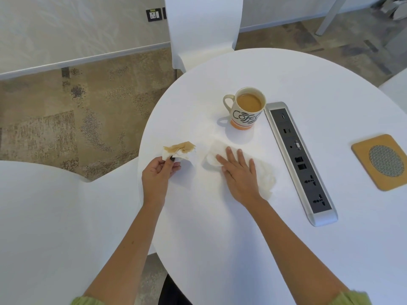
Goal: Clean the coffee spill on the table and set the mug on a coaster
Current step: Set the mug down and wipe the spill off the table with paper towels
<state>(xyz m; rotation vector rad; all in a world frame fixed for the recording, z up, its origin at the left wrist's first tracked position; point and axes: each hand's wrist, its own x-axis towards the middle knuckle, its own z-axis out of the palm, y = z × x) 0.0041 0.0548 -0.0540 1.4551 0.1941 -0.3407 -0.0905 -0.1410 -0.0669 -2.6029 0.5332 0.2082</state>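
Desk [220,238] first: round and white, carrying everything. A power strip [300,164] lies just beyond the right hand's [239,175] outer side. Past that strip, well apart from either hand, waits the coaster [380,161], bare, so the mug's move is not yet done. The mug [247,108], full of coffee, stands ahead of the right hand's fingertips, probably kept clear of the wiping. That hand lies flat, fingers spread, pressing a white tissue [262,177] down to soak up spill. The left hand [157,172] pinches a stained tissue [179,149] away from the wiped patch.
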